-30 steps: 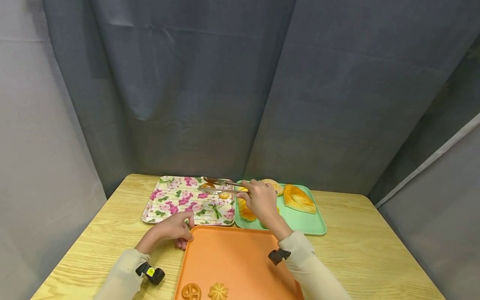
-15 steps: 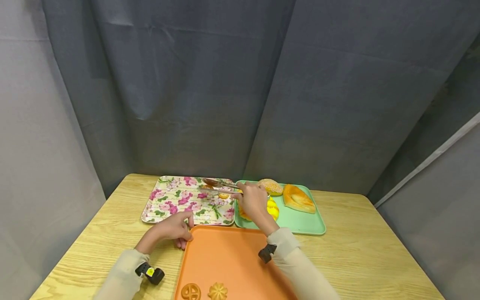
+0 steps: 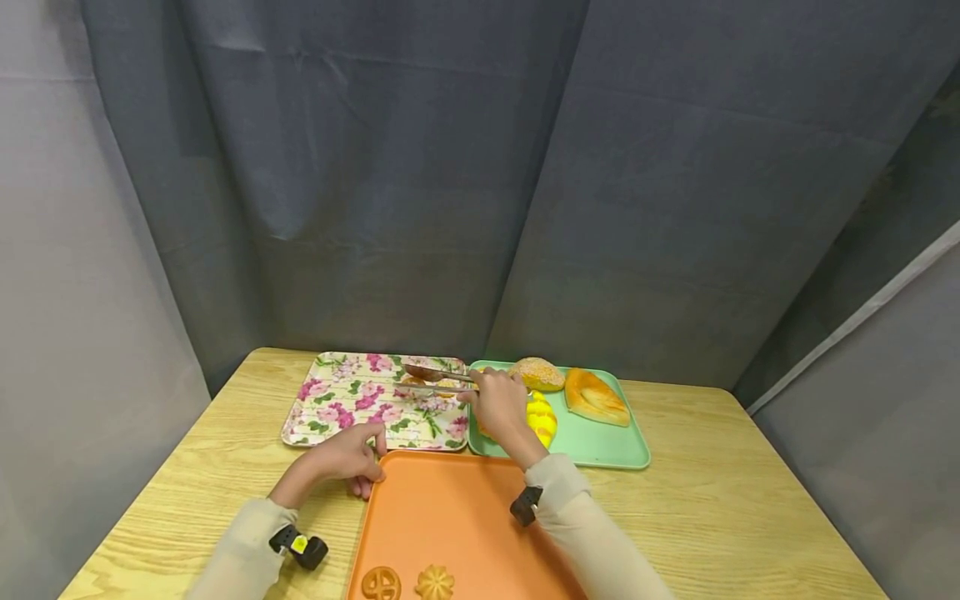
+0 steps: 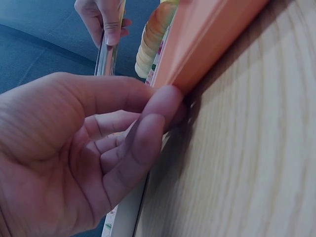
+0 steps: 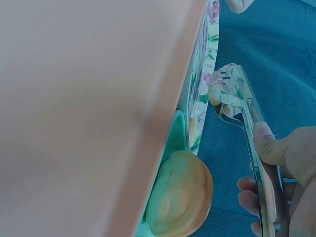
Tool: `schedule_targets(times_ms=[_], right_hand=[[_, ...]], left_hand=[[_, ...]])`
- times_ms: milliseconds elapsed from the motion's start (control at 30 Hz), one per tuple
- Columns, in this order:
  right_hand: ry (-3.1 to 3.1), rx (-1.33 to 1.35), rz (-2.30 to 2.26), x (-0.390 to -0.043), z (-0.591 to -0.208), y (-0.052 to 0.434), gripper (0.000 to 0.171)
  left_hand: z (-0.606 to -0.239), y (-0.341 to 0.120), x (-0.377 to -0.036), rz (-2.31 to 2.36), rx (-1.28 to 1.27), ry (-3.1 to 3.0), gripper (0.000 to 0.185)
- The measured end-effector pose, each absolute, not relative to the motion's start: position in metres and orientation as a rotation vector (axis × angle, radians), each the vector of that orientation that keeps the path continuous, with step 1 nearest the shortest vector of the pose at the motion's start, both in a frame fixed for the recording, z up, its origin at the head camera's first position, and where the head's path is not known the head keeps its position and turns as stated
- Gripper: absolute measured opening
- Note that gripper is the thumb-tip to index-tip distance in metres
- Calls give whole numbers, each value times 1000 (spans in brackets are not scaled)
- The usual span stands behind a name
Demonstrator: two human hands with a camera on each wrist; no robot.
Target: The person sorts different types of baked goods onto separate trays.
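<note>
My right hand (image 3: 498,408) grips metal tongs (image 3: 450,377) over the floral tray (image 3: 337,417). The tong ends stand on either side of a small brown cookie (image 3: 412,381); whether they touch it I cannot tell. Beside it on that tray lies another round cookie (image 3: 446,387), partly behind the tongs. In the right wrist view the tongs (image 5: 259,148) run between thumb and curled fingers. My left hand (image 3: 348,460) pinches the far left corner of the orange tray (image 3: 450,500), thumb and finger meeting at its rim (image 4: 182,74) in the left wrist view.
On the orange tray's near end lie a pretzel-shaped cookie (image 3: 381,583) and a flower-shaped cookie (image 3: 435,582). A green tray (image 3: 600,450) bears a sesame bun (image 3: 538,374), a flat golden bread (image 3: 595,397) and a yellow bread (image 3: 542,419). A grey curtain (image 3: 375,208) stands behind the table.
My right hand has moved left with the tongs, uncovering more of the sesame bun and yellow bread. The tong ends have shifted slightly about the cookie. My left hand stays at the tray corner.
</note>
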State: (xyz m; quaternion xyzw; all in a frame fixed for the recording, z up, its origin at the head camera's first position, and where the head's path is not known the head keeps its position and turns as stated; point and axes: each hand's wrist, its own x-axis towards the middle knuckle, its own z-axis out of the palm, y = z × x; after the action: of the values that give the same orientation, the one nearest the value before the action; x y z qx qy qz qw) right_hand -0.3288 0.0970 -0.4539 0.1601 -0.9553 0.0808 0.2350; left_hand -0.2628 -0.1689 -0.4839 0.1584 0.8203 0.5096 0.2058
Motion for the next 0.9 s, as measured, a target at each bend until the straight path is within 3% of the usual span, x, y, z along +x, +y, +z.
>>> schedule_targets(times_ms=[900], right_hand=[[-2615,521,240,-317,-441,107,42]], left_hand=[[-484,-170,-263,1418,468,2273,26]])
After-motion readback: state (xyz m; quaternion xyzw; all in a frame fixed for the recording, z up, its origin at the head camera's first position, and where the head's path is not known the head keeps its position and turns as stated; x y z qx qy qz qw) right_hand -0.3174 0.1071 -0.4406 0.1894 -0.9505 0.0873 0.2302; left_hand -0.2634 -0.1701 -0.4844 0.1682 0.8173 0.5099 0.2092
